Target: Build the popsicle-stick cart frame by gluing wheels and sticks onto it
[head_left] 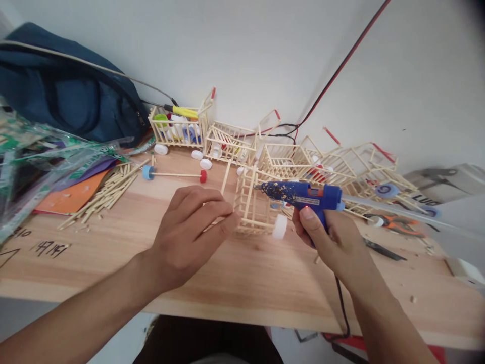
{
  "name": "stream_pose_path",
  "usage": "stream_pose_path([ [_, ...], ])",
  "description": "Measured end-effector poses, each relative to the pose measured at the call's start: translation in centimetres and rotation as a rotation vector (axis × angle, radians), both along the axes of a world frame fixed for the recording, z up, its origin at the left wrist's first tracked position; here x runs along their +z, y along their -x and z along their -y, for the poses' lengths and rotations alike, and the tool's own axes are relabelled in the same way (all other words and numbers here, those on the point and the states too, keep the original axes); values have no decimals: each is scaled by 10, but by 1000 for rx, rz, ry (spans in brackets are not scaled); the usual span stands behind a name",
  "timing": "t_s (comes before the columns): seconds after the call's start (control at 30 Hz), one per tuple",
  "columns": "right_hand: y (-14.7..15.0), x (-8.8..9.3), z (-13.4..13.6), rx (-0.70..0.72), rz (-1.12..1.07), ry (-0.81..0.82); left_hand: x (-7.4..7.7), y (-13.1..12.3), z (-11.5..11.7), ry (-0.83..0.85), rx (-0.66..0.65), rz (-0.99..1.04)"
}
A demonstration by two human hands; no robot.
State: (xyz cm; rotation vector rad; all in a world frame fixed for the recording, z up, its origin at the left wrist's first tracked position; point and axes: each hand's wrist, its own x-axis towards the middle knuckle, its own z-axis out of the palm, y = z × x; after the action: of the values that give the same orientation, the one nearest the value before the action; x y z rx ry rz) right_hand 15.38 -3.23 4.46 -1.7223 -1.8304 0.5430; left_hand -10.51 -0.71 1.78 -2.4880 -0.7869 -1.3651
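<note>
A small cart frame of thin wooden sticks lies tipped on the table, with a white wheel at its lower right corner. My left hand is closed at the frame's left edge, thumb and fingers gripping it; the fingertips partly hide the sticks there. Wrapped in my right hand is a blue hot glue gun, its dark nozzle pointing left over the frame's upper right part. Glue residue and specks cover the gun's front. A clear glue stick sticks out of its back.
Several stick carts with red handles line the wall, including one filled with caps. An axle with blue and red caps, loose sticks and a blue bag are at left. Orange-handled pliers and a dark blade lie right.
</note>
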Motion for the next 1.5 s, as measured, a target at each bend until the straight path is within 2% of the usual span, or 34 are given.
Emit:
stream_pose_path([
  [1.1, 1, 0, 0, -10, 89, -29, 0, 1, -1, -10, 18, 7],
  [1.5, 1, -1, 1, -19, 135, -107, 0, 0, -1, -1, 19, 5],
])
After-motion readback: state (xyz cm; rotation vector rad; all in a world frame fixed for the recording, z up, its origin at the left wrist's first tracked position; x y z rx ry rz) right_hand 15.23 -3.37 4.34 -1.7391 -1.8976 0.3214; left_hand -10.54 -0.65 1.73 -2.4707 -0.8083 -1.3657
